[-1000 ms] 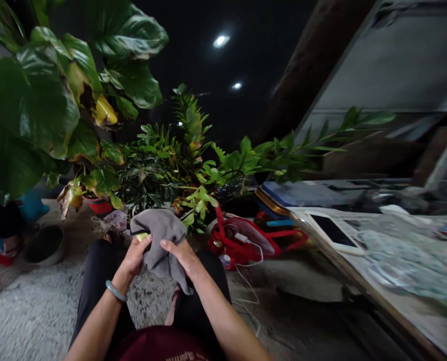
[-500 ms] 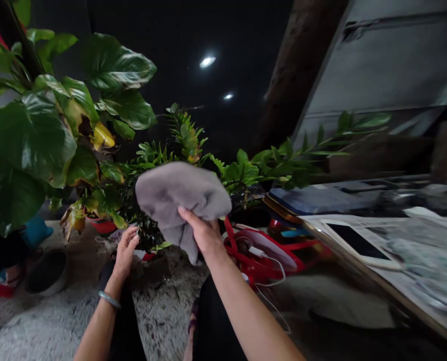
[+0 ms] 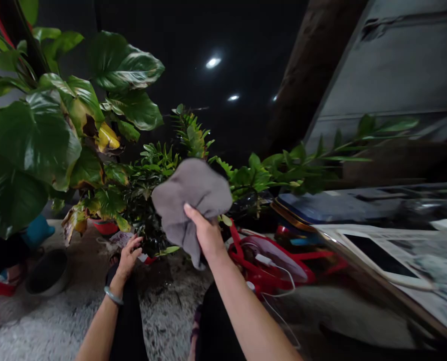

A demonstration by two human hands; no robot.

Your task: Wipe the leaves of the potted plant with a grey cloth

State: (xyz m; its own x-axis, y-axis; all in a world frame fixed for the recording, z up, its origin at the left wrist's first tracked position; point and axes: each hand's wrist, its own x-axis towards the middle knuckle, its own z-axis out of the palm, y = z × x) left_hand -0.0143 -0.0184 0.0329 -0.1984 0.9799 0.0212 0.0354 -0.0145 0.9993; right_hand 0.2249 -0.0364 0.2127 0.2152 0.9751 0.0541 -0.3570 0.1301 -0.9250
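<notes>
A crumpled grey cloth [image 3: 193,193] is held up in front of the plants by my right hand [image 3: 207,235]. The thumb lies over its near side, and the fingers are hidden behind it. The cloth's lower end hangs down to the left of the wrist. Lower and to the left, my left hand [image 3: 129,255] is apart from the cloth, its fingers loosely spread and holding nothing. A pale bangle [image 3: 113,296] circles that wrist. Beyond the left hand stand dark leafy plants [image 3: 144,200].
A large-leaved plant [image 3: 35,135] fills the left, above a dark round bowl [image 3: 47,273]. To the right, a red bag [image 3: 266,255] with a white cable [image 3: 291,281] sits beside a table bearing a white phone-like device [image 3: 383,258]. Part of another person [image 3: 5,255] shows at far left.
The cloth has changed shape, now narrower and more bunched at its left side. The whole view has shifted slightly, with the surroundings moving right. My left hand sits a little lower.
</notes>
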